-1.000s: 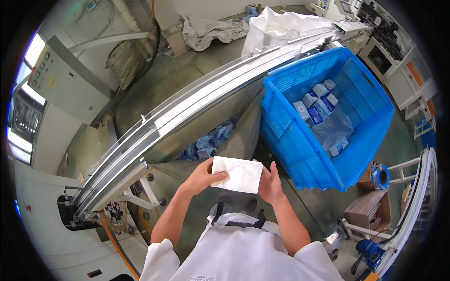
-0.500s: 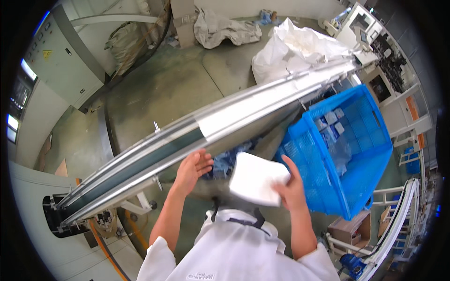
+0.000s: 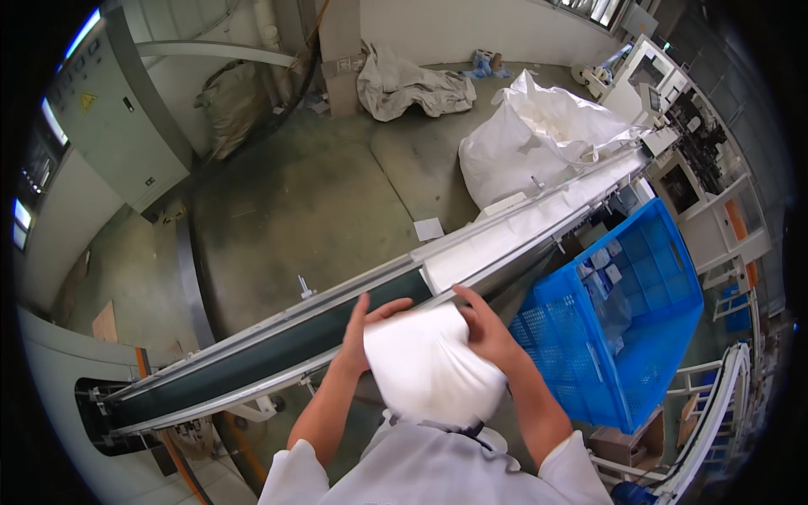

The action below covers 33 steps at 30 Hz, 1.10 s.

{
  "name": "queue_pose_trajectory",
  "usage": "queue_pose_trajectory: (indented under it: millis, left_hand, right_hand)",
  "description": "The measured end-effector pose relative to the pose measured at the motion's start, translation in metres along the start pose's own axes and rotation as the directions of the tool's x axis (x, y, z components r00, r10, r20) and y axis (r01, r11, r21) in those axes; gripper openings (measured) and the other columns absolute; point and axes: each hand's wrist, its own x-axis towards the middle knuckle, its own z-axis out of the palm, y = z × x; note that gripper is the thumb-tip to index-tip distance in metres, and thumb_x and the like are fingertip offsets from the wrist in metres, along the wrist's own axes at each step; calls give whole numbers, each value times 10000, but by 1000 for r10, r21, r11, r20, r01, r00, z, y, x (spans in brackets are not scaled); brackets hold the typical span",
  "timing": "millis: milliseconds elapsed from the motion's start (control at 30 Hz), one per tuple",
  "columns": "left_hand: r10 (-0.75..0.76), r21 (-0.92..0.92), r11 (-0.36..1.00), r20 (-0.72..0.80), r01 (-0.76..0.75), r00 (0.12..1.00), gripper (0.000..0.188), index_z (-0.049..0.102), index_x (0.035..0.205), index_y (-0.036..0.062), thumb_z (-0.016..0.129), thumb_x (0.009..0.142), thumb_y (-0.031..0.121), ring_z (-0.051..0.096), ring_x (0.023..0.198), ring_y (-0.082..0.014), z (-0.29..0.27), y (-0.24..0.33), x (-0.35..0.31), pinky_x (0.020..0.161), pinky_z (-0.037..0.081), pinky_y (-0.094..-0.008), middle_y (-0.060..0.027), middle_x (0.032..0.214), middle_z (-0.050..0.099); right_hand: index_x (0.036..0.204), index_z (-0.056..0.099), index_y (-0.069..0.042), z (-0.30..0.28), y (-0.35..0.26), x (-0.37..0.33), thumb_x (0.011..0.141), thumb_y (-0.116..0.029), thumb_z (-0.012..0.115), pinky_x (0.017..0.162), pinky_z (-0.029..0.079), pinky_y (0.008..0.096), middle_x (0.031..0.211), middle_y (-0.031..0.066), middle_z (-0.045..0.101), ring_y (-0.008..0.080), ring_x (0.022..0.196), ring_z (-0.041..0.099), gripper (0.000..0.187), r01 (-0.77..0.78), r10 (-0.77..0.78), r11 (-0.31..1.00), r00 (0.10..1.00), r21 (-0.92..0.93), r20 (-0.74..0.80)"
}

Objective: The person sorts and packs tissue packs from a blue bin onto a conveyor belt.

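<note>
A soft white bundle [image 3: 429, 358], looking like folded tissue or thin sheets, is held between my two hands in front of my chest. My left hand [image 3: 360, 332] presses its left edge, thumb up and fingers reaching behind the far edge. On the opposite edge, my right hand [image 3: 492, 337] grips with curved fingers. The bundle's near part looks rounded and slightly blurred. Just past my hands runs a dark green conveyor belt [image 3: 278, 366] between metal rails. A long white strip of similar material [image 3: 497, 244] lies on its right-hand part.
A blue plastic crate [image 3: 560, 353] holding several small packages [image 3: 602, 273] stands right of my hands. Beyond the conveyor are a large white sack [image 3: 513, 147] and a flat white piece [image 3: 428, 229]. A grey cabinet [image 3: 118, 126] is at far left, machinery [image 3: 707, 139] at far right.
My left hand was apart from the bundle and now holds it. The bundle has come left and nearer my chest, with my right hand still on it. The view has shifted slightly.
</note>
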Motion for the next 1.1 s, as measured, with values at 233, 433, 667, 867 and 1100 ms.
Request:
queue_pose_trajectory:
  millis: [233, 433, 667, 867, 1100]
  left_hand:
    - [887, 957, -75, 192, -279, 421, 471, 430, 1325, -9, 507, 937, 248, 316, 1364, -288, 34, 13, -19, 1116, 232, -414, -154, 1415, 401]
    - [967, 911, -254, 227, 324, 120, 460, 459, 1307, 14, 556, 874, 135, 306, 1318, -422, -9, 62, -14, 1093, 244, -493, -218, 1389, 389]
    - [514, 362, 830, -205, -424, 833, 573, 489, 1289, -12, 399, 981, 462, 547, 1143, -275, -2, 48, 31, 1018, 403, -408, -183, 1201, 585]
    - [22, -131, 991, -14, -24, 1000, 892, 469, 1309, -33, 251, 888, 723, 511, 1207, -344, 11, 54, 34, 1036, 379, -460, -208, 1282, 548]
    - [200, 264, 949, -71, -175, 977, 857, 450, 1339, -8, 265, 905, 708, 532, 1170, -258, -25, 44, 57, 1027, 404, -399, -143, 1251, 561]
  right_hand:
    - [1437, 261, -22, -9, 12, 68, 715, -88, 794, 852, 489, 340, 1138, 160, 577, 216, 1004, 582, 900, -114, 78, 982, 972, -154, -220]
    - [1427, 277, -28, -15, -26, 52, 692, -10, 773, 857, 500, 350, 1129, 153, 590, 221, 1022, 596, 887, 48, -45, 999, 981, 14, -186]
    - [1458, 261, -48, -9, -50, 48, 588, -48, 808, 924, 453, 321, 1220, 137, 566, 189, 1106, 566, 1028, 24, -9, 970, 998, 242, -61]
    - [1466, 225, -67, -23, -30, 62, 700, 48, 735, 973, 417, 332, 1196, 133, 574, 211, 1106, 557, 928, 50, -54, 996, 997, 75, 59]
    - [1470, 234, -63, -42, -48, 59, 659, 42, 747, 975, 414, 314, 1205, 102, 581, 192, 1149, 533, 966, 106, -211, 952, 905, 286, 369]
